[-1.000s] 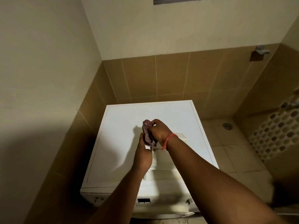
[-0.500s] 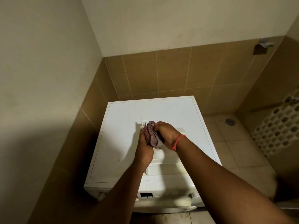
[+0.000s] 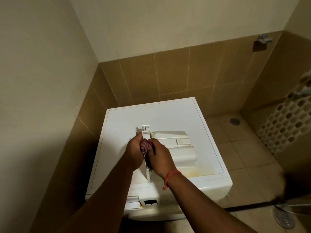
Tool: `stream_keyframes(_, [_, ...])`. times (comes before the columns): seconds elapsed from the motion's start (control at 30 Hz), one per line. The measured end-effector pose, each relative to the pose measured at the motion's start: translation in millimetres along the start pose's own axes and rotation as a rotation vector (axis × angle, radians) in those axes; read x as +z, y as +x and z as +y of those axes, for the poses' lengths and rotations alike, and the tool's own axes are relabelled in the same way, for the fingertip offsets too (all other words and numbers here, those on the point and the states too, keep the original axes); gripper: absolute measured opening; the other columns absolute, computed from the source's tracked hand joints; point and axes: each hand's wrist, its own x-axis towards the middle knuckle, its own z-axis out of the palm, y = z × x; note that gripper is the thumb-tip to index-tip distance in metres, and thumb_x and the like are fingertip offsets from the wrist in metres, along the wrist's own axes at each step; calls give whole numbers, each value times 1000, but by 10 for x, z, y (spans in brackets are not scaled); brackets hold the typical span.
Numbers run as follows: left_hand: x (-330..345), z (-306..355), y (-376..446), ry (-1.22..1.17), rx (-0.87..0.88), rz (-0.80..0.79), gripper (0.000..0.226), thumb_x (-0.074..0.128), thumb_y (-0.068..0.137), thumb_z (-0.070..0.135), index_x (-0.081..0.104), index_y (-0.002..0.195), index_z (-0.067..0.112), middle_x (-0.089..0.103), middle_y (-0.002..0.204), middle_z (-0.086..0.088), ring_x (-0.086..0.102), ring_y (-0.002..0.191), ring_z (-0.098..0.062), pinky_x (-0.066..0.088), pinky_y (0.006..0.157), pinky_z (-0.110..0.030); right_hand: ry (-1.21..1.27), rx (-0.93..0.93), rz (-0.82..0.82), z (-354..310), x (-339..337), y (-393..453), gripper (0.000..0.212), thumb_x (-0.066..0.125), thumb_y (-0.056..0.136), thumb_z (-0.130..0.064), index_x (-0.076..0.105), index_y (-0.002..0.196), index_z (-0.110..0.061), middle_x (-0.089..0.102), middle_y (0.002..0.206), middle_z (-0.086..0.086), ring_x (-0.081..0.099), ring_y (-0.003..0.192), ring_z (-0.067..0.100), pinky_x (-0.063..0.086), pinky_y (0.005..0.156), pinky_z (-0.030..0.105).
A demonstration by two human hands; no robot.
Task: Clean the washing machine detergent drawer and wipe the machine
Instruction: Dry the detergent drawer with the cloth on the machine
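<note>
The white plastic detergent drawer (image 3: 175, 148) lies on the flat top of the white washing machine (image 3: 124, 130), its long front panel standing on edge and running from near the person toward the tiled back wall, its compartments stretching off to the right. The left hand (image 3: 134, 153) grips that panel from the left. The right hand (image 3: 159, 157), a red string bracelet (image 3: 170, 175) at its wrist, holds a bunched pink checked cloth (image 3: 145, 146) against the panel, fingers curled round it.

The walls (image 3: 42, 64) were cream on top, with brown tiles (image 3: 176, 73) below. The tiled floor (image 3: 244, 157) had a round drain (image 3: 234, 121). The light was dim.
</note>
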Motion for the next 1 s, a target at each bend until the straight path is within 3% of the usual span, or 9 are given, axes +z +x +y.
stream_keyframes(0.1, [-26,55,42,35,-32,-14,42,33,106,34,60,85,9,62,78,-9,61,72,-16,50,60,-26,-98,29,-93,-47,-33,81,20,44,100,-22,60,111,-15,70,96,7,63,86,22,47,71,28])
stream_keyframes(0.2, [18,147,-10,168,-135,-36,44,35,105,26,58,79,-1,58,52,-10,57,38,-14,44,38,-18,-208,32,-242,-94,-174,168,20,46,97,-23,56,110,-12,69,100,12,62,92,29,47,78,34])
stream_keyframes(0.23, [19,158,40,222,-161,-24,36,35,106,24,58,93,-1,61,60,-11,59,41,-15,45,41,-19,-228,26,-287,-103,-231,171,19,47,96,-23,56,110,-13,69,100,11,62,91,28,47,78,34])
stream_keyframes(0.3, [38,155,104,329,-140,14,28,33,106,17,49,129,16,64,105,-13,66,73,-20,49,60,-28,-229,14,-352,-99,-355,146,15,49,95,-22,58,107,-17,70,95,8,65,86,25,49,73,31])
stream_keyframes(0.37, [28,126,192,400,-99,4,30,30,106,13,53,123,23,55,129,-11,61,94,-25,48,74,-36,-185,12,-399,-89,-436,123,14,50,94,-19,60,103,-22,72,88,7,68,77,24,52,66,31])
stream_keyframes(0.43, [23,103,217,409,-91,-7,33,28,105,9,58,105,24,59,119,-11,59,88,-22,48,75,-34,-167,-20,-402,-64,-426,117,16,51,92,-16,62,102,-22,72,86,8,67,73,24,54,65,33])
stream_keyframes(0.57, [6,92,238,403,-49,12,33,28,105,7,57,105,22,64,102,-9,60,84,-24,50,75,-35,-258,-225,-340,98,-284,-54,32,50,88,-7,66,110,-24,68,101,-8,53,97,15,42,82,20])
stream_keyframes(0.73, [22,63,214,336,-58,-23,40,25,105,7,61,99,23,62,98,-10,56,82,-27,48,76,-43,-272,-279,-314,321,-308,-331,33,50,94,-13,62,123,-25,65,116,-10,48,108,9,35,89,11])
stream_keyframes(1.0, [33,21,278,358,-80,-18,37,27,106,10,59,100,27,61,101,-8,57,92,-27,50,85,-51,-253,-327,-196,441,-198,-465,28,53,92,-13,64,118,-17,61,110,-7,49,104,6,35,88,14])
